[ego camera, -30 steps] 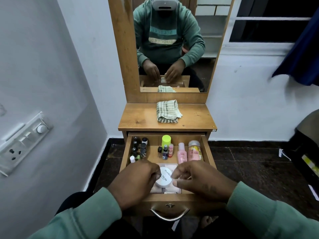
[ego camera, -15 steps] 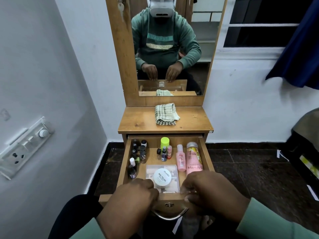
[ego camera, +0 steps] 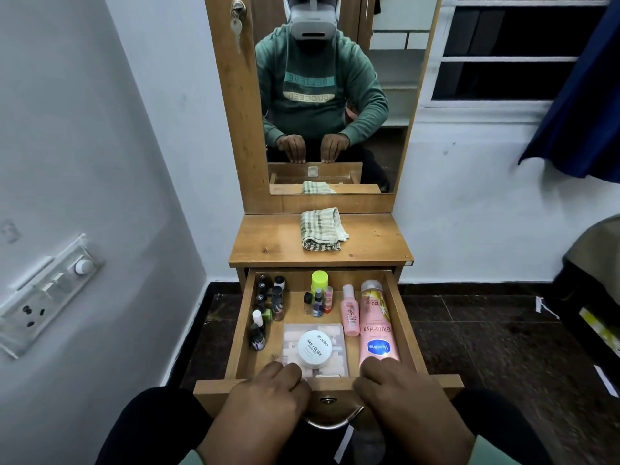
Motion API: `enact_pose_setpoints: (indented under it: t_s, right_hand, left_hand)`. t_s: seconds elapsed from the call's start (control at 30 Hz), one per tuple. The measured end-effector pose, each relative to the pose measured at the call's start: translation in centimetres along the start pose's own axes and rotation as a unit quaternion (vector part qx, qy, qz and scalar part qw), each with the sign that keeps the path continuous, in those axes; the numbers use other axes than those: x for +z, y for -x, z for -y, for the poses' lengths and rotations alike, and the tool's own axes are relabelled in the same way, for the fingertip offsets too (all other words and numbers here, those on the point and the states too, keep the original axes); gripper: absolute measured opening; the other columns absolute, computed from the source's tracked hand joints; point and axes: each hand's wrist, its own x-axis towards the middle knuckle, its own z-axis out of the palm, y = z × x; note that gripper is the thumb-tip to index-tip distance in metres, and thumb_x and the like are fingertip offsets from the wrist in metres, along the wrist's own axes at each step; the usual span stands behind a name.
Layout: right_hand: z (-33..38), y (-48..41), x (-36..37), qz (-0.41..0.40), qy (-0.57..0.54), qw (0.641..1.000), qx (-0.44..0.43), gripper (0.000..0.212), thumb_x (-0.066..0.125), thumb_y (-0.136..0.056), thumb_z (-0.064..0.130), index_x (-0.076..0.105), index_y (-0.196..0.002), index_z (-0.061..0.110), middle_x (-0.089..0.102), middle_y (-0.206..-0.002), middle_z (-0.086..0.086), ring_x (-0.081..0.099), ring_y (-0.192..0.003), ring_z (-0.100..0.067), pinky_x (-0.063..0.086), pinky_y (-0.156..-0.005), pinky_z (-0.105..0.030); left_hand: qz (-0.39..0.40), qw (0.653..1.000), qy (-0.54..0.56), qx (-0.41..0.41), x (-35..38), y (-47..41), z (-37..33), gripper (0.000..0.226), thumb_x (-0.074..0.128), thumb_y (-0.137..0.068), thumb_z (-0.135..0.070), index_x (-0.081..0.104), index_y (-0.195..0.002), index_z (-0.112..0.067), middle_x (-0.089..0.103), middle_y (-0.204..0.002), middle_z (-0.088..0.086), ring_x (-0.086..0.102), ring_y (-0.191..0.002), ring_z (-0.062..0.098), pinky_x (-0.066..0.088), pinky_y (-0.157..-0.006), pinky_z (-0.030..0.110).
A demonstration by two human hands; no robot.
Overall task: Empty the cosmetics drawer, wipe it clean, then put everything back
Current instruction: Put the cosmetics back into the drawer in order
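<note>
Emptying can begin now, I judge: the drawer (ego camera: pixel 214 393) stands pulled out in the lower middle of the frame, full of cosmetics. The left hand (ego camera: pixel 268 394) and the right hand (ego camera: pixel 402 391) are both at its front board, fingers bent over the top edge and holding it. It seems better to lift first the round nail polish jar (ego camera: pixel 314 348), then the lying Vaseline bottle (ego camera: pixel 378 327), and to take the small upright bottles (ego camera: pixel 268 307) one by one, so none falls. The checked cloth (ego camera: pixel 321 229) lies on the table top (ego camera: pixel 268 243) above.
</note>
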Motion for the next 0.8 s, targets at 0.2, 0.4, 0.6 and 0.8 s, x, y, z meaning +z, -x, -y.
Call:
enact_pose_setpoints:
  t_s: [0.2, 0.4, 0.6, 0.8]
  right_hand:
    - [-0.7, -1.0, 0.6, -0.054, 0.002, 0.998, 0.016, 0.043, 0.099, -0.053, 0.028, 0.065, -0.080, 0.029, 0.061, -0.083, 0.009, 0.064, -0.071, -0.014, 0.051, -0.040, -0.029]
    - [-1.5, -3.0, 0.9, -0.096, 0.005, 0.995, 0.024, 0.037, 0.093, -0.058, 0.015, 0.064, -0.079, 0.024, 0.061, -0.083, 0.004, 0.063, -0.069, -0.020, 0.049, -0.044, -0.034]
    - [-2.7, -4.9, 1.2, -0.101, 0.000, 0.994, 0.038, 0.032, 0.088, -0.064, 0.010, 0.067, -0.084, 0.022, 0.063, -0.085, 0.004, 0.065, -0.073, -0.021, 0.051, -0.047, -0.035]
    - [-3.5, -6.6, 1.2, -0.106, 0.003, 0.993, 0.046, 0.027, 0.084, -0.067, 0.007, 0.069, -0.085, 0.021, 0.063, -0.085, 0.002, 0.064, -0.074, -0.023, 0.051, -0.047, -0.036]
  left_hand:
    - [0.035, 0.999, 0.010, -0.003, 0.1, -1.0, 0.8, 0.020, 0.051, -0.070, -0.027, 0.071, -0.070, -0.027, 0.062, -0.074, -0.008, 0.064, -0.066, 0.014, 0.041, -0.035, 0.024]
    - [0.084, 0.995, 0.023, -0.039, 0.7, -2.5, 1.7, 0.038, 0.093, -0.047, -0.019, 0.072, -0.079, -0.023, 0.063, -0.078, -0.005, 0.064, -0.070, 0.019, 0.050, -0.041, 0.030]
    - [0.092, 0.994, 0.025, -0.052, 1.7, -4.2, 2.8, 0.037, 0.093, -0.051, -0.014, 0.071, -0.080, -0.022, 0.063, -0.080, -0.003, 0.063, -0.072, 0.021, 0.051, -0.042, 0.033]
    - [0.093, 0.994, 0.020, -0.061, 1.9, -5.8, 3.7, 0.037, 0.091, -0.049, -0.009, 0.071, -0.078, -0.020, 0.064, -0.079, -0.001, 0.064, -0.071, 0.023, 0.049, -0.040, 0.033]
